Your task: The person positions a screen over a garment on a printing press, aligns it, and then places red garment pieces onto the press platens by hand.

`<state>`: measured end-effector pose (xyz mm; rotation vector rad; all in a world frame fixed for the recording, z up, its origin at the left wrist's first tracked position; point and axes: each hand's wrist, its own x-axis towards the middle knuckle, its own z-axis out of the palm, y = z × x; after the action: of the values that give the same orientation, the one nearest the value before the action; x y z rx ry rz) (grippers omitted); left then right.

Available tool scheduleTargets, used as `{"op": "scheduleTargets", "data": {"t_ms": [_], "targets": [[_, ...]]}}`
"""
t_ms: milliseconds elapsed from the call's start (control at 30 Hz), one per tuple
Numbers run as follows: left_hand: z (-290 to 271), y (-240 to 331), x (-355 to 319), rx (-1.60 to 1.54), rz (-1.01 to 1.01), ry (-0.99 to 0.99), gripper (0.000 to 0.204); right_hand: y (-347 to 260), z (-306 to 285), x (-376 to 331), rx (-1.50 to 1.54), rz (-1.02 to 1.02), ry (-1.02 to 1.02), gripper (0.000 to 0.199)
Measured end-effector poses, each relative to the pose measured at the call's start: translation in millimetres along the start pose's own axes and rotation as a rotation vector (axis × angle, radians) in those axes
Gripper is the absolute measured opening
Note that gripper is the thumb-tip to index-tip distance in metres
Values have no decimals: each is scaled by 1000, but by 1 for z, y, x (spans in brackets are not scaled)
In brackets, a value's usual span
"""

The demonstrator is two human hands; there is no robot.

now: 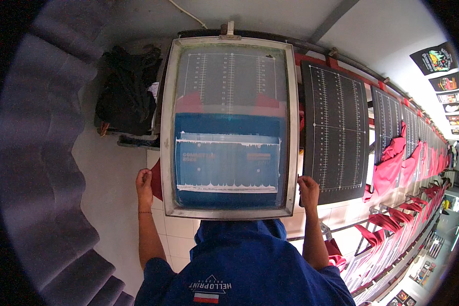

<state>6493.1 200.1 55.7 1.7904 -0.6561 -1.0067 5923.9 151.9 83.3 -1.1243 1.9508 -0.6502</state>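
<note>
A screen-printing frame (295, 127) with pale metal edges lies in front of me. Its mesh is blue in the lower part and see-through above, with white ink lines across it. Red cloth (157, 179) sticks out from under the frame's left side; my left hand (144, 184) is closed on its edge, fingertips pinched. My right hand (308, 190) is closed just beside the frame's lower right edge, by the dark board; what its fingers hold is hidden. Through the mesh, a ruled printing board and more red cloth show faintly.
Right of the frame stands a black ruled board (336, 132), and more such boards recede in a row, several draped with red cloth (391, 162). A dark cloth pile (125, 94) sits at left, beside a grey curtain (43, 137). A metal rail runs behind.
</note>
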Motion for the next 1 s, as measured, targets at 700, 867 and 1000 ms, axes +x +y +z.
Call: {"op": "scheduleTargets", "data": {"t_ms": [700,867,1000], "targets": [[56,47,-83,292,134,60,47,-15,15,-30,140,138,182,55],[139,58,-148,147,-14,-135,39,115,-114,-21,-149,5,349,45],[219,56,-177,-39,87,-405,40,151,-199,-77,297,64,421,43]]}}
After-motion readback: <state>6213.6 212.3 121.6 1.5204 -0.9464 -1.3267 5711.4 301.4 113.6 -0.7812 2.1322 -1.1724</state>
